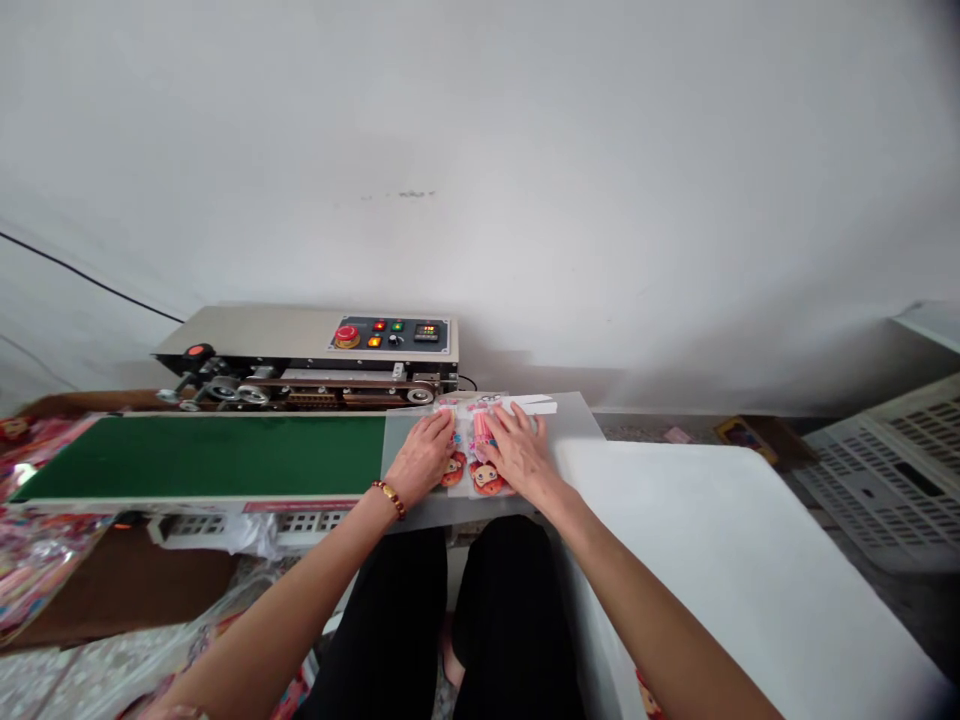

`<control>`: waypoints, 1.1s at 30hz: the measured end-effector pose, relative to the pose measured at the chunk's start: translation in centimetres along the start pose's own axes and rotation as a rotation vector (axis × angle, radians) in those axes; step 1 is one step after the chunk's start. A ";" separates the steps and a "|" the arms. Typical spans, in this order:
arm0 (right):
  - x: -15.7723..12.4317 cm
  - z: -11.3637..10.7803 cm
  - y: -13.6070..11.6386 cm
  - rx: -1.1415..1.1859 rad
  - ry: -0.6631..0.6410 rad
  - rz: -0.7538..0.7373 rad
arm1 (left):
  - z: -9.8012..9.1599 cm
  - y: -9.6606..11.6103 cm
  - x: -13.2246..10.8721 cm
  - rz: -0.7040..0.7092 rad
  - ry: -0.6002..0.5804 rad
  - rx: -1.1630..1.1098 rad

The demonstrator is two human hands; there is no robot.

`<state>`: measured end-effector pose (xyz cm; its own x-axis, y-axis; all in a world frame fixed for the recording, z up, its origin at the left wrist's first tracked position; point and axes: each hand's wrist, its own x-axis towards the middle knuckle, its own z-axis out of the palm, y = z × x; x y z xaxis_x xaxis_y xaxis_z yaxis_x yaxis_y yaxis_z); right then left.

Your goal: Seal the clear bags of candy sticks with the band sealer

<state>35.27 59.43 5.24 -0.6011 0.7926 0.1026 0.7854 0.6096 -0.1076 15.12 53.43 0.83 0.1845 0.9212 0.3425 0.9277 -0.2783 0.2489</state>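
Two clear plastic packets with printed red-haired cartoon figures lie side by side on a translucent sheet (577,425). My left hand (424,455) rests flat on the edge of the left packet (453,470), fingers stretched forward. On the right packet (487,478) lies my right hand (517,450), its fingers spread over the pink part of the print. White strips (536,404) show just past the right fingertips. Immediately left of the sheet runs the green conveyor belt (225,455) of a band sealer (300,330), whose control panel is lit.
To the right stands a white tabletop (720,540), with a plastic crate (892,470) beyond it. Many colourful packets (45,560) fill a cardboard box (142,590) at the far left. A wall rises behind the machine.
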 end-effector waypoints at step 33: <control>4.8 0.2 -2.5 0.012 0.044 -0.027 | -0.7 0.6 -1.8 0.047 -0.062 -0.186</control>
<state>30.38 61.70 5.77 -0.6150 0.7744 0.1489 0.7668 0.6313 -0.1161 15.08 51.44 0.98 0.2510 0.9194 0.3029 0.8426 -0.3615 0.3991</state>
